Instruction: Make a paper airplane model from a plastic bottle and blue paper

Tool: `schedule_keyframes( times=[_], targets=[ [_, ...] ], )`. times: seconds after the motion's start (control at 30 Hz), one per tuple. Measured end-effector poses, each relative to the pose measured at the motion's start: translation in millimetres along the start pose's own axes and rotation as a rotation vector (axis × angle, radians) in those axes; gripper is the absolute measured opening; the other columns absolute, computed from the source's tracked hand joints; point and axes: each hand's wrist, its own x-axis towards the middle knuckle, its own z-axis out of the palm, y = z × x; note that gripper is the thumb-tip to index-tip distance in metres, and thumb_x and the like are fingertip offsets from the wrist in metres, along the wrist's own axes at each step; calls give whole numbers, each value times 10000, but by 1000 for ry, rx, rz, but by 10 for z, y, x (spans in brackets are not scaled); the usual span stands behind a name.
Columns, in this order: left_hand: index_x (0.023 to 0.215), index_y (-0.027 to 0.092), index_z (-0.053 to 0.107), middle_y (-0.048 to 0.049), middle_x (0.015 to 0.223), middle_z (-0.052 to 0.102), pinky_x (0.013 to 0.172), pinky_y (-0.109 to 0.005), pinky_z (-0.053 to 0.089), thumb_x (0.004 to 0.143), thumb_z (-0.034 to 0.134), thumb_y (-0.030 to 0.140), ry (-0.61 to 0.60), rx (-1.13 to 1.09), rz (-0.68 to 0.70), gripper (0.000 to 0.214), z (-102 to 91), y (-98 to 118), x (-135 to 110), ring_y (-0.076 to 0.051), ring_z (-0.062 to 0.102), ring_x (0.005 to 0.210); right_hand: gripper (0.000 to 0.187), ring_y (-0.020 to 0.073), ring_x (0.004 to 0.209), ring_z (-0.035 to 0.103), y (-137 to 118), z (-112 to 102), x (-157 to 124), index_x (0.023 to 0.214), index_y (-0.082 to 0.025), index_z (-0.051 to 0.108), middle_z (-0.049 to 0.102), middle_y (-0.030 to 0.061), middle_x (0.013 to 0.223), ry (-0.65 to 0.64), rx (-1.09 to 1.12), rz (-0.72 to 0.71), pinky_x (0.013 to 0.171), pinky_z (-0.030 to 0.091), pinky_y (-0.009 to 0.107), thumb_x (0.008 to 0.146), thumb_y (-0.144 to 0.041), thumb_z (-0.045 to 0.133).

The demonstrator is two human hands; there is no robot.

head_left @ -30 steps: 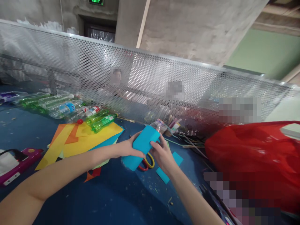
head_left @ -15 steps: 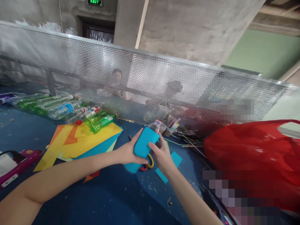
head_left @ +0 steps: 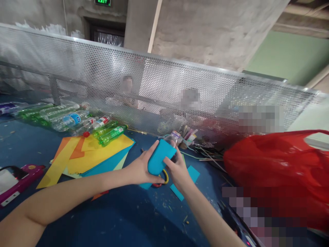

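Note:
Both hands hold a bright blue sheet (head_left: 161, 158), curved round what looks like a clear plastic bottle (head_left: 170, 139); only a little of the clear plastic shows at the upper right. My left hand (head_left: 142, 166) grips it from the left, thumb below and fingers over the far edge. From the right, my right hand (head_left: 177, 168) presses its thumb on the sheet's face. A bit of blue shows under my left hand. Just beneath lie scissors (head_left: 166, 176) with red and yellow handles, partly hidden. Blue cut pieces (head_left: 193, 173) rest to the right.
Coloured sheets (head_left: 102, 156) lie left of my hands, with several plastic bottles (head_left: 74, 119) behind them. A purple power strip (head_left: 23, 181) is far left, a red bag (head_left: 272, 164) right. A perforated metal screen (head_left: 159, 82) borders the table; people are visible through it.
The blue sheet has shifted slightly right in my hands, and its part hanging below my left hand shows less. My left hand has moved a little right; my right hand stays nearly in place.

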Motion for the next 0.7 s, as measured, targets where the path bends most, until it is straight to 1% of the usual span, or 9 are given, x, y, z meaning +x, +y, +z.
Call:
schedule_keyframes(
  times=[0.07, 0.2, 0.3, 0.37, 0.5, 0.6, 0.7],
  targets=[
    [1445, 338, 4, -155, 1402, 307, 904, -533, 400, 524, 801, 468, 15, 106, 40, 1225, 2, 4, -3, -388, 399, 1194, 678, 199, 840, 641, -21, -30, 27, 1253, -309, 474, 694, -10, 941, 32, 37, 12, 757, 534, 354, 643, -234, 760],
    [1443, 349, 48, -139, 1424, 259, 946, -540, 369, 551, 770, 526, -36, 237, 107, 1161, -24, 47, -6, -379, 369, 1223, 447, 193, 774, 641, -84, -64, 63, 1051, -244, 606, 700, -8, 831, 85, 109, 23, 751, 524, 348, 632, -251, 762],
    [1447, 324, 43, -126, 1459, 218, 994, -542, 321, 567, 751, 553, -25, 304, 167, 1151, -54, 88, -10, -384, 284, 1284, 333, 198, 758, 642, -122, -53, 61, 930, -215, 637, 702, 1, 804, 94, 131, 35, 751, 520, 354, 626, -264, 765],
    [1447, 310, 57, -119, 1470, 206, 1014, -537, 301, 577, 739, 566, -1, 317, 197, 1135, -74, 111, -16, -382, 257, 1301, 307, 211, 782, 644, -139, -39, 57, 908, -203, 643, 707, 14, 822, 94, 134, 52, 761, 518, 362, 635, -283, 760],
    [1429, 284, 169, -118, 1435, 264, 1044, -509, 284, 574, 752, 543, 70, 252, 231, 1067, -123, 109, -24, -362, 301, 1287, 308, 238, 846, 643, -175, -35, 63, 898, -184, 655, 712, 36, 858, 109, 137, 71, 800, 510, 380, 649, -341, 746],
    [1398, 300, 246, -98, 1420, 294, 1055, -502, 278, 529, 790, 514, 76, 193, 291, 1047, -159, 69, -15, -354, 316, 1281, 324, 243, 891, 635, -208, -49, 72, 924, -184, 648, 709, 48, 901, 125, 154, 70, 818, 506, 374, 670, -370, 727],
    [1380, 309, 283, -89, 1407, 331, 1052, -495, 291, 553, 792, 478, 85, 146, 323, 985, -176, 51, -1, -341, 344, 1267, 321, 237, 927, 624, -229, -62, 78, 955, -192, 636, 698, 49, 957, 130, 175, 53, 838, 501, 361, 692, -360, 711]
  ],
)
